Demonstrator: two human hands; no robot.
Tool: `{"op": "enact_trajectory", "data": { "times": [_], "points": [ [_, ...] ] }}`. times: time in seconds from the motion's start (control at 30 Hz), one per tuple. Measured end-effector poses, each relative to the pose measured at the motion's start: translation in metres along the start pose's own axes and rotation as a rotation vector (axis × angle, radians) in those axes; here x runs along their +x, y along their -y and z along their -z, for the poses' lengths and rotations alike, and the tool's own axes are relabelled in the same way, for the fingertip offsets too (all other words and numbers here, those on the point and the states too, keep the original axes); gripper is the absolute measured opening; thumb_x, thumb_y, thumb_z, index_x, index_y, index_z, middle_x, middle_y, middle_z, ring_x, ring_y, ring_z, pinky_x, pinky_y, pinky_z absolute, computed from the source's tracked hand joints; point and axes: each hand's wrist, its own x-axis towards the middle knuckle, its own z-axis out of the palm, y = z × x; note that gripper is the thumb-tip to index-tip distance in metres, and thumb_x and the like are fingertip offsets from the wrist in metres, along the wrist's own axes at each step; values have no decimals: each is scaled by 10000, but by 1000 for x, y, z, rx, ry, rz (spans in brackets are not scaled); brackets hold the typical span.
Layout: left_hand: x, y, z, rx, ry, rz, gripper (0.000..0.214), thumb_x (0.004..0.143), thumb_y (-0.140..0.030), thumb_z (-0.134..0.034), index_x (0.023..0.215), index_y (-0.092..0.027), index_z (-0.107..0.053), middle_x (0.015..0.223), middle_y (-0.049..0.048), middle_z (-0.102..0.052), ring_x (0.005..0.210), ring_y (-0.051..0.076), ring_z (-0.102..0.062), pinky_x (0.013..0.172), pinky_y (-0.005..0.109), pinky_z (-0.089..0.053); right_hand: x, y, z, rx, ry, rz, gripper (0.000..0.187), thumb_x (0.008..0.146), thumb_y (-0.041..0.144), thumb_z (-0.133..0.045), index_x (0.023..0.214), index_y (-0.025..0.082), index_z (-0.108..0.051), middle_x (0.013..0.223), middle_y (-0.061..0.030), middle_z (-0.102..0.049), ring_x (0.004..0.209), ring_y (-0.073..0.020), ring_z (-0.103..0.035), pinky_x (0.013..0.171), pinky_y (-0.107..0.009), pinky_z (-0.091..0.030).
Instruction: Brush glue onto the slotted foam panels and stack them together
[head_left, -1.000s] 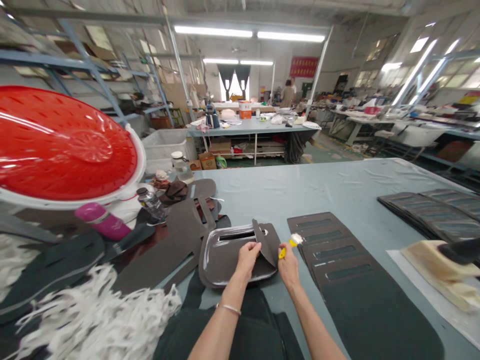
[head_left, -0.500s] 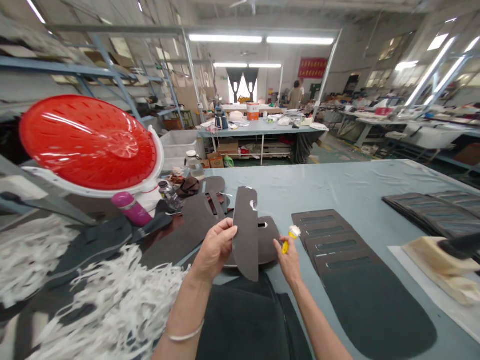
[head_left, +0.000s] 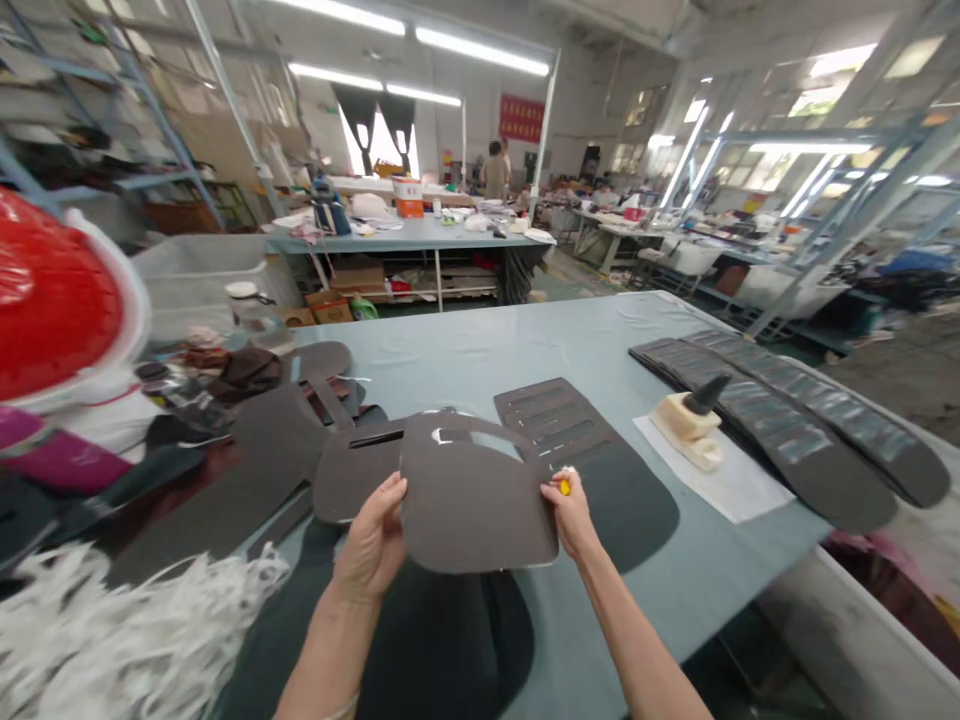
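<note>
The long blue-grey tabletop [head_left: 480,350] carries most of the work. Far on the right lies a long row of dark pieces [head_left: 787,420], each overlapping the next, with shiny bands on them. A shorter row [head_left: 570,430] of the same kind lies in the middle. These look to me already finished and set out. On the left a loose pile of grey cut shapes [head_left: 262,470] waits, and it seems to be the part that is left. So I judge the work is somewhere in the middle. In front of the person, lifted a little above the tabletop, is one grey piece [head_left: 476,510]. The left hand [head_left: 371,540] is closed on its left edge. The right hand [head_left: 571,520] pinches its right edge and at the same time keeps a small yellow brush [head_left: 564,486] between the fingers. Whether this piece is brushed already, I cannot tell.
</note>
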Motion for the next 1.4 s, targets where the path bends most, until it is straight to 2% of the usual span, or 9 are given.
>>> {"op": "enact_trajectory", "data": {
  "times": [0.1,0.2,0.3,0.43,0.53,0.6,0.73,1.03,1.4],
  "points": [
    [4,52,-2,158,45,94,219,676,-283,-699,835,-169,-602,769,-31,-679,666,81,-612,643,190,-477,27,-10,78,-327,-158,80,322,573,298,-670,834,224,-496,724,54,-516,661,-129,-487,652,-246,-382],
    [7,117,-16,360,109,186,245,703,-370,-665,732,-163,-537,656,-47,-598,594,70,-548,604,193,-437,61,-9,157,-622,-217,151,301,597,340,-615,845,219,-496,760,28,-539,684,-153,-511,671,-272,-381],
    [13,190,-36,528,91,224,314,668,-429,-660,679,-177,-472,579,-67,-511,545,72,-491,575,205,-402,95,0,221,-877,-248,200,259,644,354,-555,857,221,-493,760,13,-555,682,-166,-521,675,-281,-372],
    [26,276,-62,663,-12,182,334,650,-477,-606,691,-196,-430,544,-70,-474,524,92,-476,557,229,-386,134,9,271,-1098,-232,284,214,693,329,-508,870,212,-482,752,-6,-555,670,-175,-509,660,-282,-352],
    [33,314,-72,773,-123,51,335,648,-480,-582,772,-207,-433,553,-64,-496,533,119,-502,565,255,-398,159,7,289,-1167,-197,367,190,716,300,-492,876,198,-485,775,-24,-552,681,-177,-496,643,-277,-335],
    [34,327,-76,856,-183,-53,335,666,-469,-569,834,-208,-441,597,-50,-530,573,136,-533,602,273,-415,174,2,296,-1185,-174,393,175,735,282,-483,884,191,-494,777,-27,-551,682,-174,-487,637,-272,-322],
    [31,339,-83,1036,-238,-179,321,737,-447,-504,946,-213,-436,649,-35,-558,620,159,-569,645,296,-434,195,-10,304,-1198,-131,403,144,763,258,-491,887,187,-508,748,-12,-534,657,-156,-462,619,-257,-297],
    [30,349,-91,1315,-176,-215,458,822,-387,-381,1233,-209,-479,766,13,-593,701,167,-590,716,310,-445,212,-26,306,-1302,-125,318,143,784,194,-534,925,179,-509,739,7,-500,621,-111,-405,576,-231,-227],
    [33,344,-93,1383,-180,-188,423,830,-348,-415,1221,-234,-529,798,27,-628,759,177,-593,736,295,-427,207,-16,300,-1386,-167,215,201,782,238,-544,975,181,-538,776,-18,-561,659,-136,-496,596,-247,-267]
  ]
}}
